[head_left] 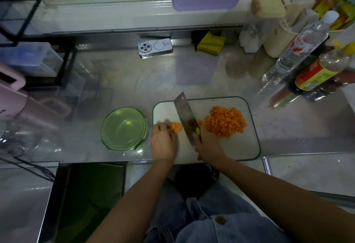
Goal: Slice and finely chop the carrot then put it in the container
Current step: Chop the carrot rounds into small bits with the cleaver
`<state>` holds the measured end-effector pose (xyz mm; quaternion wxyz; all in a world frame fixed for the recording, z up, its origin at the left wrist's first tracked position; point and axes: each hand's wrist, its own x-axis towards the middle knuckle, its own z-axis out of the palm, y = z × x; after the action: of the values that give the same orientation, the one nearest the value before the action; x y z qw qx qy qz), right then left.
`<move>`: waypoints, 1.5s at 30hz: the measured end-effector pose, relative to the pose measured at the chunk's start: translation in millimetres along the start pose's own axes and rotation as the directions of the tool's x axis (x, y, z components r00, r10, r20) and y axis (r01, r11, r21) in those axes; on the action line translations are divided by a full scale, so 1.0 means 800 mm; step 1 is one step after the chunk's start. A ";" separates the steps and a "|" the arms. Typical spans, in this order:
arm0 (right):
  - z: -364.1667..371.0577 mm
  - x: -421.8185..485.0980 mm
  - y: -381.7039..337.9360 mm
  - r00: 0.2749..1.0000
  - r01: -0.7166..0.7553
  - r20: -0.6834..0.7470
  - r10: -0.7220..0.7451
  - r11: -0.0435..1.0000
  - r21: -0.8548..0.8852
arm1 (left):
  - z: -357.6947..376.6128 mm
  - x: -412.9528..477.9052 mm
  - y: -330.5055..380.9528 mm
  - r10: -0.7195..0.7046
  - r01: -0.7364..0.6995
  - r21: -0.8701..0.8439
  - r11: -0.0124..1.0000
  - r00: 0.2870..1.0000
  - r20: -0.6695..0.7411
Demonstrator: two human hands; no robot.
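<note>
A white cutting board with a green rim lies on the steel counter. A heap of finely chopped carrot sits on its right half. My left hand holds a short carrot stub down at the board's left edge. My right hand grips the handle of a cleaver, whose blade stands just right of the stub, tip pointing away from me. A round green glass container stands empty to the left of the board.
A phone lies at the back of the counter, with a yellow cloth to its right. Bottles and a beige holder crowd the right back corner. A pink appliance and black rack stand at the left.
</note>
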<state>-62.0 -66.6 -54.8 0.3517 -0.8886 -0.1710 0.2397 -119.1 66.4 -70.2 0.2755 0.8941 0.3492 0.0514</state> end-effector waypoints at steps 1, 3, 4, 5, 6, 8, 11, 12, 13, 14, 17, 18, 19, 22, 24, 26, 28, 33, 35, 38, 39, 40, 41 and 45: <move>0.004 -0.003 0.000 1.000 -0.007 -0.009 0.007 1.000 -0.001 | 0.001 -0.001 -0.002 0.010 -0.010 0.024 1.000 1.000 0.012; 0.004 -0.005 0.007 0.998 -0.056 -0.037 0.058 0.998 0.031 | 0.002 -0.001 -0.003 0.023 -0.024 0.052 0.998 1.000 0.019; 0.000 -0.005 0.010 0.994 -0.099 -0.049 0.101 0.993 0.057 | 0.002 0.000 -0.003 0.027 -0.028 0.057 0.998 0.999 0.021; -0.006 -0.005 0.013 0.988 -0.140 -0.058 0.144 0.987 0.079 | 0.001 0.001 -0.003 0.036 -0.037 0.065 0.997 0.999 0.023; -0.013 -0.003 0.017 0.982 -0.169 -0.072 0.176 0.982 0.089 | 0.001 0.003 -0.003 0.047 -0.049 0.079 0.996 0.999 0.027; -0.025 0.002 0.022 0.975 -0.190 -0.097 0.199 0.977 0.099 | 0.000 0.008 -0.001 0.064 -0.069 0.107 0.992 0.997 0.044; -0.031 0.007 0.022 0.978 -0.172 -0.097 0.184 0.978 0.121 | 0.000 0.018 0.002 0.044 -0.052 0.123 0.991 0.997 0.069; -0.029 0.007 0.021 0.981 -0.167 -0.082 0.178 0.978 0.129 | 0.000 0.022 0.004 0.038 -0.051 0.151 0.987 0.996 0.085; -0.027 0.007 0.019 0.983 -0.164 -0.062 0.173 0.977 0.136 | -0.001 0.025 0.005 0.040 -0.057 0.177 0.982 0.995 0.096; -0.024 0.006 0.017 0.984 -0.164 -0.046 0.171 0.977 0.138 | -0.001 0.027 0.006 0.042 -0.060 0.184 0.981 0.994 0.099; -0.021 0.004 0.016 0.985 -0.166 -0.030 0.172 0.976 0.140 | -0.005 0.034 0.008 0.019 -0.034 0.155 0.987 0.995 0.096; -0.022 0.005 0.017 0.984 -0.171 -0.031 0.177 0.975 0.143 | -0.006 0.036 0.008 0.017 -0.031 0.145 0.989 0.995 0.094; -0.024 0.005 0.019 0.982 -0.178 -0.033 0.184 0.973 0.146 | -0.007 0.038 0.008 0.022 -0.035 0.133 0.991 0.995 0.095; -0.030 0.008 0.023 0.978 -0.198 -0.040 0.207 0.969 0.150 | -0.009 0.043 0.007 0.030 -0.042 0.122 0.992 0.995 0.099; -0.035 0.011 0.023 0.976 -0.202 -0.044 0.212 0.967 0.157 | -0.008 0.045 0.007 0.022 -0.031 0.116 0.993 0.997 0.077; -0.037 0.012 0.023 0.978 -0.193 -0.048 0.202 0.969 0.157 | -0.008 0.044 0.010 0.031 -0.036 0.098 0.995 0.998 0.049; -0.037 0.012 0.023 0.981 -0.177 -0.053 0.188 0.972 0.156 | -0.007 0.043 0.014 0.071 -0.077 0.131 0.988 0.996 0.052; -0.031 0.009 0.023 0.983 -0.172 -0.029 0.179 0.972 0.159 | 0.000 0.031 0.017 0.214 -0.242 0.228 0.943 0.967 0.137; -0.029 0.007 0.022 0.985 -0.164 -0.022 0.170 0.972 0.170 | 0.003 0.027 0.014 0.217 -0.249 0.237 0.939 0.964 0.151; -0.028 0.004 0.021 0.988 -0.140 -0.034 0.148 0.973 0.183 | 0.003 0.029 0.014 0.142 -0.153 0.136 0.979 0.986 0.091; -0.028 0.004 0.021 0.990 -0.129 -0.035 0.138 0.975 0.182 | 0.004 0.030 0.014 0.126 -0.134 0.116 0.984 0.989 0.072; -0.028 0.003 0.021 0.991 -0.119 -0.032 0.127 0.977 0.178 | 0.004 0.032 0.015 0.125 -0.134 0.137 0.981 0.989 0.074; -0.029 0.003 0.022 0.992 -0.114 -0.027 0.120 0.978 0.172 | 0.004 0.033 0.016 0.131 -0.146 0.178 0.973 0.987 0.094; -0.031 0.002 0.028 0.993 -0.119 -0.005 0.121 0.982 0.146 | 0.007 0.036 0.023 0.113 -0.141 0.185 0.973 0.982 0.152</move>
<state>-44.2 -94.6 -55.3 0.4018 -0.8708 -0.0965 0.2663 -85.0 71.4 -68.2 0.2067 0.9387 0.2743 -0.0285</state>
